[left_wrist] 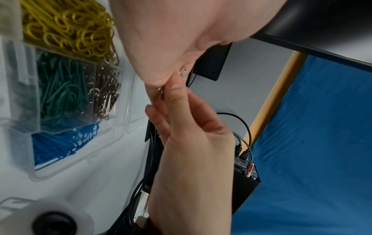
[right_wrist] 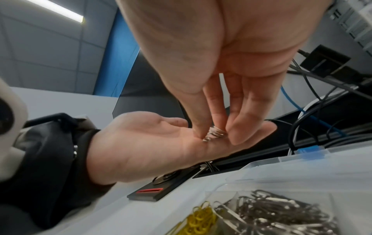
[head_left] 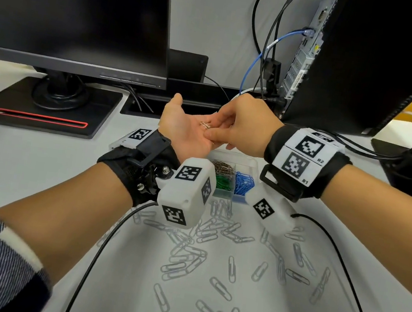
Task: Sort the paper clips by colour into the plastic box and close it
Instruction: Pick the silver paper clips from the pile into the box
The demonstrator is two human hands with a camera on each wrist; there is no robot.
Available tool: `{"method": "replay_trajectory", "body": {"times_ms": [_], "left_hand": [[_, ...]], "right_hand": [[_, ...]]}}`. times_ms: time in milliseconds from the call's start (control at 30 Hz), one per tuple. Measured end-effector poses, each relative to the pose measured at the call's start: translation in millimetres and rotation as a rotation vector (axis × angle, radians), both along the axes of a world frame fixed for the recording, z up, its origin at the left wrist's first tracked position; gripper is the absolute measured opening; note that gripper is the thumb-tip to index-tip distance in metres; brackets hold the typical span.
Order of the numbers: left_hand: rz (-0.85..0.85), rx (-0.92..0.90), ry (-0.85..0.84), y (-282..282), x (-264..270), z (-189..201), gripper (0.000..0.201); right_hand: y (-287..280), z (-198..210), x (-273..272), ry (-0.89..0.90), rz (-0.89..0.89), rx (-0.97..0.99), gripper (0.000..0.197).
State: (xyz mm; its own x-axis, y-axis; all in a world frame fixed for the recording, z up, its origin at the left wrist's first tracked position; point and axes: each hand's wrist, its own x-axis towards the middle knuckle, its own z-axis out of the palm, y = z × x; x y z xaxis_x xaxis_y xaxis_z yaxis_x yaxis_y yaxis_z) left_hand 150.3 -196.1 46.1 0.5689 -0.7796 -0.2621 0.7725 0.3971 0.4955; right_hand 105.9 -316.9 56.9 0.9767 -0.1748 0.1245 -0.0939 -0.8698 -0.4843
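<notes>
Setting: white desk backed by a dark monitor and a computer tower trailing cables.
Left hand: held palm up above the far side of the box, fingers straight and relaxed; a few silver clips are cradled on the palm.
Right hand: brought down over the left palm, thumb and fingertips closed on the silver clips in a pinch.
Plastic box: clear, lid open; yellow clips, green clips, blue clips and steel-grey clips are kept in separate compartments.
Loose clips: many white or pale ones lie scattered on the desk nearer the person, not yet sorted.
Handling: clips are judged very light, stiff, smooth wire, prone to interlocking and slipping; best taken by a fingertip pinch across the flat loops, a few at a time.
Risk: tangled clips may be dragged into a wrong compartment.
</notes>
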Motion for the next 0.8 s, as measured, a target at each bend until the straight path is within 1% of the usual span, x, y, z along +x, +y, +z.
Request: {"method": "replay_trajectory", "body": {"times_ms": [167,300,433,533,633,800], "left_hand": [[0.024,0.036,-0.010,-1,0,0,0.091],[-0.042,0.036,-0.017,0,6,-1,0.094],[-0.114,0.046,-0.039,2,8,-1,0.098],[-0.138,0.080,-0.054,3,5,2,0.099],[-0.094,0.084,-0.035,1,4,1,0.096],[-0.047,0.064,-0.014,-2,1,-1,0.090]], "right_hand": [[1,1,1,0.035,-0.001,0.027,0.017],[-4,1,4,0.057,-0.025,0.144,0.016],[-6,2,3,0.076,-0.012,0.180,0.015],[-6,4,2,0.121,0.038,0.159,0.014],[-5,5,2,0.146,0.065,0.125,0.014],[-9,7,3,0.140,0.032,0.110,0.017]]}}
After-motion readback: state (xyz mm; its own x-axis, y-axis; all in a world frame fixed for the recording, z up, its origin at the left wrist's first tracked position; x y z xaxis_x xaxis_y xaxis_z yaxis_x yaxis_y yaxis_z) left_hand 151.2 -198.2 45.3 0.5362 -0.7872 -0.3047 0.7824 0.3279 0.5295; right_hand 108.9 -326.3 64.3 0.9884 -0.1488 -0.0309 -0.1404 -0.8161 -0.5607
